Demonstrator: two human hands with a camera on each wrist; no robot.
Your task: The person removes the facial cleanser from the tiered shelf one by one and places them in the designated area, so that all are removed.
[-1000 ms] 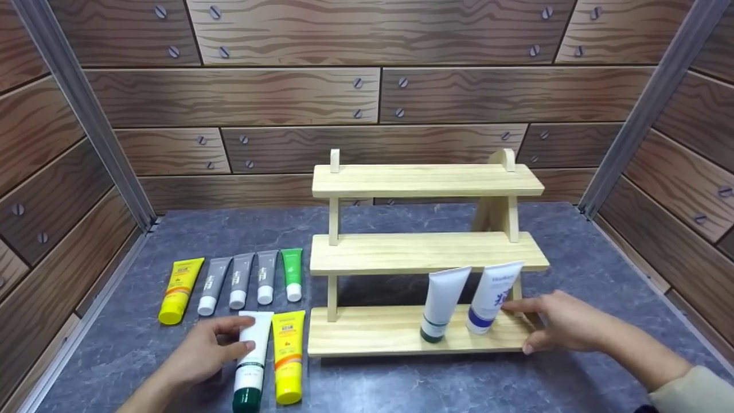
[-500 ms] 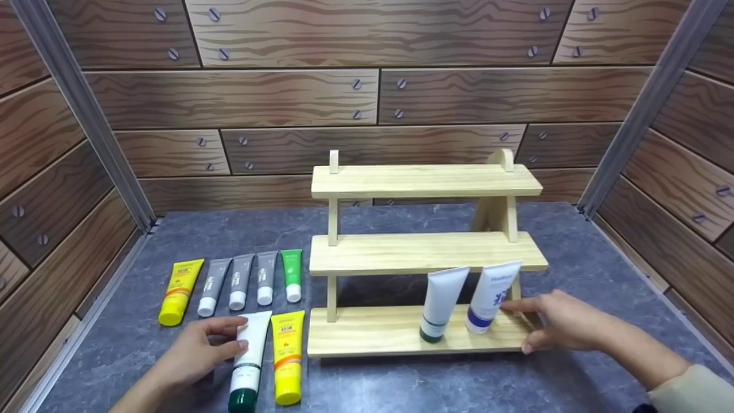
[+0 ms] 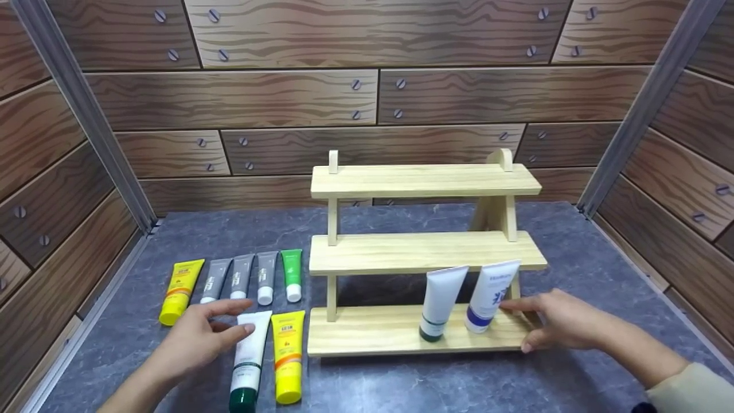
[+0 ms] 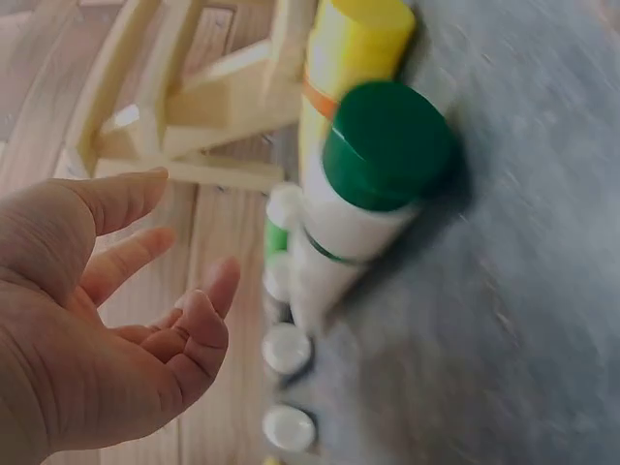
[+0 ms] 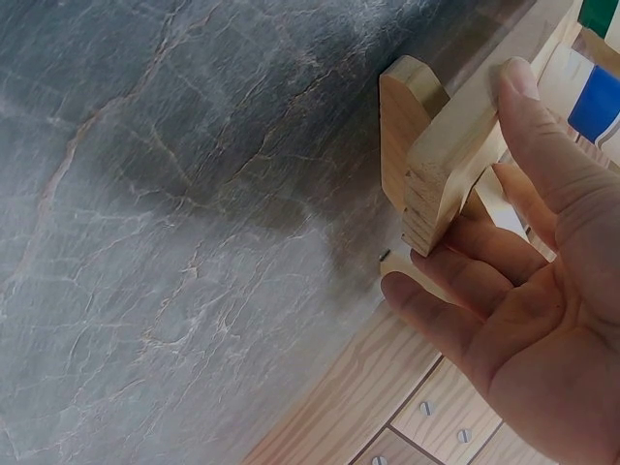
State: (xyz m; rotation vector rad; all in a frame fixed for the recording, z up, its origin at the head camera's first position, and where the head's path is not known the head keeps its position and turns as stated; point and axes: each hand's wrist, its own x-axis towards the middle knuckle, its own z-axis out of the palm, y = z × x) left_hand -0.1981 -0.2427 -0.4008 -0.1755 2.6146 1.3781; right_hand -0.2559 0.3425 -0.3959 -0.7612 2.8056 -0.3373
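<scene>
My left hand (image 3: 192,341) hovers beside and above a white tube (image 3: 248,358) with a dark green cap, thumb and fingers spread. The left wrist view shows a gap between that hand (image 4: 107,320) and the tube, which lies on the table. My right hand (image 3: 565,321) holds the right end of the lowest board of a three-tier wooden display shelf (image 3: 367,332). In the right wrist view the thumb presses the edge of the board (image 5: 460,160), fingers curled behind. On that board, a white tube with green cap (image 3: 442,301) and one with a blue band (image 3: 492,295) stand upright, leaning back slightly.
Right of the lying white tube is a yellow tube (image 3: 288,355). Behind, in a row, lie another yellow tube (image 3: 182,289), several grey tubes (image 3: 266,275) with white caps and a green tube (image 3: 292,272). Wood-patterned walls (image 3: 367,34) enclose the table.
My left hand has let go of the white tube and risen from it, after the tube shifted slightly left. My right hand stays at the shelf.
</scene>
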